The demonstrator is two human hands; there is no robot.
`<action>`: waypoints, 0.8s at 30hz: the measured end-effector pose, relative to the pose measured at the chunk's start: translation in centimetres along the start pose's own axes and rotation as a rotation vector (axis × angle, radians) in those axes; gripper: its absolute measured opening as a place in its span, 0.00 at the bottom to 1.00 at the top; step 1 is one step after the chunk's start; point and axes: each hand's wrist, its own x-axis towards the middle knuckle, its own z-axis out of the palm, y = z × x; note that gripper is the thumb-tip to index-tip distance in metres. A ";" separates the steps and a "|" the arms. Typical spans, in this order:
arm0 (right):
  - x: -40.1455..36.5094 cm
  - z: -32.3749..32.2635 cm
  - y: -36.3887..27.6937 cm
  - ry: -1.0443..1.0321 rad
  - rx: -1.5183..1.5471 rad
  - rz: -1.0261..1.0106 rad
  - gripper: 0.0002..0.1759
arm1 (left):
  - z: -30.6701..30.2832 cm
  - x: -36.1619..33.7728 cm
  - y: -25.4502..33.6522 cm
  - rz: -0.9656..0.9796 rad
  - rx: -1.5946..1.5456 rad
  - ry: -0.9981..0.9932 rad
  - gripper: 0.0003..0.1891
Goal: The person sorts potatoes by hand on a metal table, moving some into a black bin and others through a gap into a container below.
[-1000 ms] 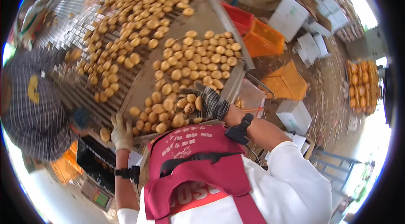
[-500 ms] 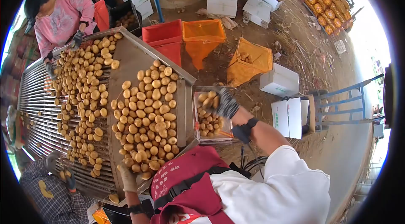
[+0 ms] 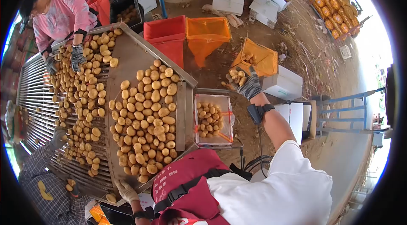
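Now right hand (image 3: 248,86) gripping potatoes (image 3: 235,76) moved beyond box (image 3: 213,96); left hand (image 3: 126,191) grip unclear.

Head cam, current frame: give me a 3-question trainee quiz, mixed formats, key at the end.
1. Multiple choice: the right hand holds A) several potatoes B) a white carton C) nothing.
2. True or false: the lined box beside the sorting tray is empty.
3. Short answer: what does the left hand touch?
Key: 1 A. 2 false, it has potatoes in it. 3 the near edge of the sorting tray.
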 end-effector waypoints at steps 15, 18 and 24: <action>16.0 27.6 2.6 -0.143 -0.397 -0.070 0.41 | 0.4 -0.2 5.0 -0.155 0.541 -0.084 0.29; 13.4 32.2 7.7 -0.033 -0.930 -0.226 0.42 | 1.1 0.1 3.2 -0.132 0.578 -0.052 0.29; 12.9 26.8 20.9 -0.417 -1.237 0.085 0.24 | 0.4 0.1 4.1 -0.168 0.495 -0.090 0.29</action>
